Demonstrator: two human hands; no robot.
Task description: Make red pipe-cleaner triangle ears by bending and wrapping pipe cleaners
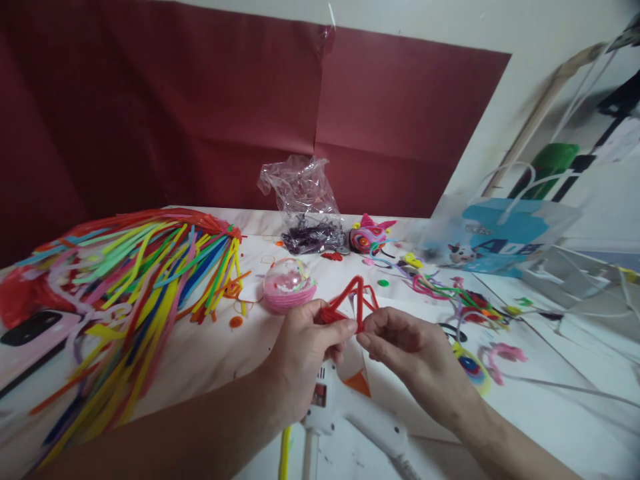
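Bent red pipe cleaners [359,293] form a pointed, angular shape held up over the table. My left hand [313,347] pinches their lower left part between thumb and fingers. My right hand [405,347] has its thumb and index finger closed on the lower right end of the same red shape, close to the left fingertips. Below my hands lies a white glue gun [370,423], partly hidden by my left hand. Just beyond my left hand sits a clear ball [289,283] with pink winding round its lower half.
A large bundle of colorful pipe cleaners [150,280] and a pink phone [37,340] lie left. Behind are a clear plastic bag [307,207] and a pink crafted head [369,237]. Right stand scattered craft pieces [470,363] and a blue-white bag [505,233].
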